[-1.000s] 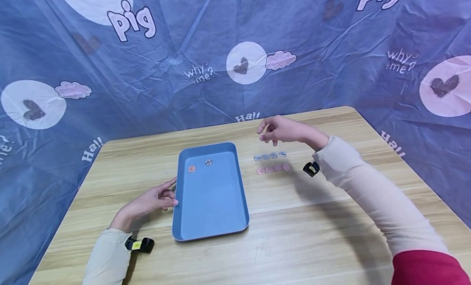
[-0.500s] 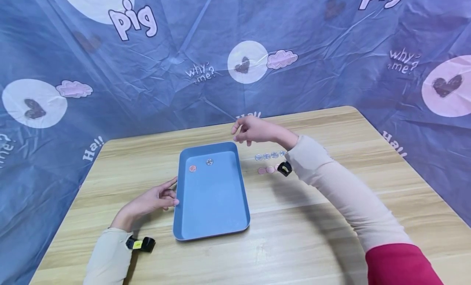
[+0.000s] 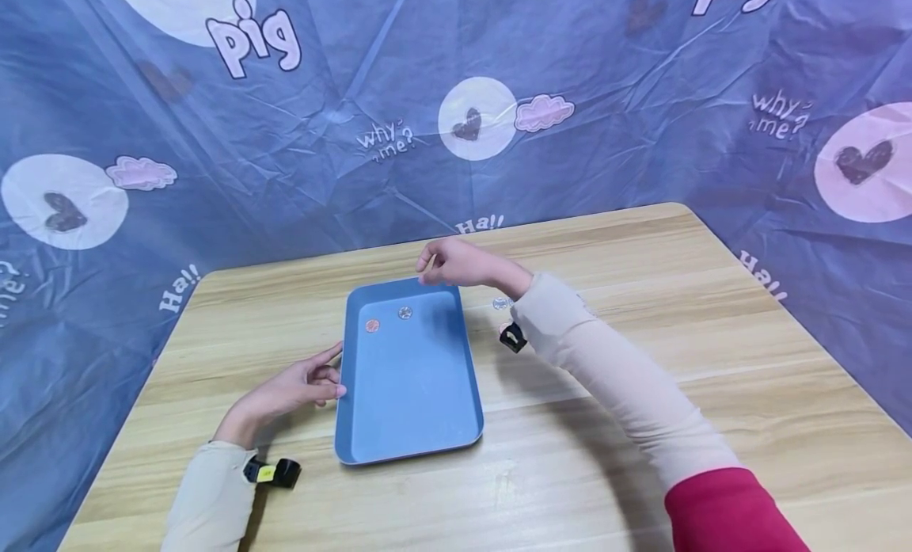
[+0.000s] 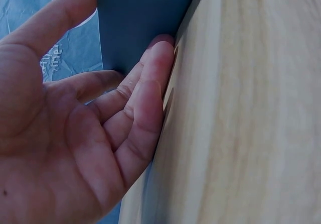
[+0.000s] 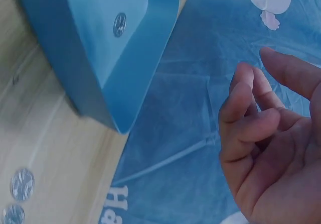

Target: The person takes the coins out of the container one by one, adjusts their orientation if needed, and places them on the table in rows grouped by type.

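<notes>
A blue rectangular tray [image 3: 409, 378] lies on the table, with one copper coin [image 3: 373, 325] and one silver coin [image 3: 404, 313] near its far end. My left hand [image 3: 295, 390] holds the tray's left side, thumb at the rim and fingers against the outer wall [image 4: 143, 23]. Above the tray's far right corner hovers my right hand [image 3: 456, 263]. Its fingers are loosely bent, thumb apart, and no coin shows between them in the right wrist view. More silver coins [image 5: 22, 184] lie on the table right of the tray, mostly covered by my right forearm in the head view.
The wooden table [image 3: 606, 251] runs back to a blue printed cloth [image 3: 342, 124] hanging behind it. A black wrist camera [image 3: 513, 337] hangs under my right sleeve, close over the coins. Another camera [image 3: 285, 473] sits at my left wrist.
My right hand has moved left from above the coin rows to over the tray's far edge, its forearm now covering most of those coins. The left hand, tray and its two coins stay put.
</notes>
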A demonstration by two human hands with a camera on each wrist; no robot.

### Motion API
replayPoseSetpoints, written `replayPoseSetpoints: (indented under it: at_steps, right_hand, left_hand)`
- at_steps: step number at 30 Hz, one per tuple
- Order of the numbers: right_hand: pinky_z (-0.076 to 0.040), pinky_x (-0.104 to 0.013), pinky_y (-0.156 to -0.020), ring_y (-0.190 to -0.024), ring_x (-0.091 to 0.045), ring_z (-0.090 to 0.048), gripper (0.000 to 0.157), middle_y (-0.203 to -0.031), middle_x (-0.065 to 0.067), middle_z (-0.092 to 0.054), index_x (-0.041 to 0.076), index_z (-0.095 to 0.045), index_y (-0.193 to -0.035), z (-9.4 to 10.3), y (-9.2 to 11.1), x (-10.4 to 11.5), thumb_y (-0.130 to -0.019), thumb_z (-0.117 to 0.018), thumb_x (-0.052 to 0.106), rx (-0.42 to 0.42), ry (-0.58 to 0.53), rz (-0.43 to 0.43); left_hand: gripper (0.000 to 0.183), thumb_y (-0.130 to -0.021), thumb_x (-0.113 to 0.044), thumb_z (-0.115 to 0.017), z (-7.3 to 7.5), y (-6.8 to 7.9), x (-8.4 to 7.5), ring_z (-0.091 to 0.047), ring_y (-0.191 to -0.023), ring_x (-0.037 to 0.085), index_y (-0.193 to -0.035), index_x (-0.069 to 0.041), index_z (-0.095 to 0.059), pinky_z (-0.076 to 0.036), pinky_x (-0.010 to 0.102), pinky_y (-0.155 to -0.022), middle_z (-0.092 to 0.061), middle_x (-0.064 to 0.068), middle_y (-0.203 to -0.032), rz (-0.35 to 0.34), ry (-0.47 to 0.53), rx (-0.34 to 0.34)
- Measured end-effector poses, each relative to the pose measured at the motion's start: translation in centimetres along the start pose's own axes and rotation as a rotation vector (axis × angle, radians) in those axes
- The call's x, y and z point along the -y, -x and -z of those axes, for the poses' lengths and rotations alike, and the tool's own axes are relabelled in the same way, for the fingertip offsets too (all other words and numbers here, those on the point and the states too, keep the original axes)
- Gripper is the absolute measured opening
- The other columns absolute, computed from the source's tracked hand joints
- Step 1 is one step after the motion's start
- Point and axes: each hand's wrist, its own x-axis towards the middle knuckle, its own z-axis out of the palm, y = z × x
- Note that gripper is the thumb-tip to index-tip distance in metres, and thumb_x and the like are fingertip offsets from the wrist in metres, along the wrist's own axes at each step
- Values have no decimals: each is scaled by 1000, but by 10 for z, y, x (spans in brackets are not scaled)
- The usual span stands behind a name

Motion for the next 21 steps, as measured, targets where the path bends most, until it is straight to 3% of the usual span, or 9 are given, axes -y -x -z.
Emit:
replayPoseSetpoints:
  at_steps: [5, 10, 15, 17, 21]
  right_hand:
    - [-43, -20, -62, -68, -10, -53, 22, -82, -6, -64, -1, -62, -108, -12, -9, 1, -90, -64, 11, 2, -11, -7]
    - [-48, -27, -68, -70, -12, -55, 27, -94, -13, -67, -2, -61, -114, -25, -17, 0, -91, -64, 13, 11, -55, -36]
    - [-50, -42, -84, -88, -31, -61, 32, -102, -14, -67, -4, -58, -119, -38, -24, -4, -93, -62, 12, 28, -135, -60]
    - [-50, -39, -81, -88, -36, -61, 30, -96, -11, -65, -3, -59, -118, -43, -26, -5, -93, -63, 12, 23, -156, -73]
    - [-44, -25, -67, -72, -24, -58, 26, -84, -4, -57, 0, -60, -114, -51, -30, -9, -92, -64, 13, -2, -173, -97]
  left_hand:
    - [90, -91, -21, -66, 0, -1, 1, -57, -88, 12, -154, 1, -4, -52, 26, -74, -56, 17, -110, 2, -21, -6]
    - [90, -91, -21, -66, 1, -2, 1, -58, -88, 11, -154, 1, -5, -52, 26, -74, -57, 16, -109, 2, -21, -5]
    - [90, -91, -22, -66, 0, -2, 0, -58, -87, 11, -154, 2, -5, -52, 26, -73, -57, 16, -108, -2, -21, 0]
    - [90, -92, -22, -66, 0, -1, 0, -58, -88, 10, -154, 2, -5, -52, 26, -73, -57, 15, -109, -2, -18, 2]
    - [90, -92, -20, -65, 0, -1, 0, -58, -88, 9, -153, 2, -3, -51, 25, -73, -58, 16, -110, -9, 6, 13]
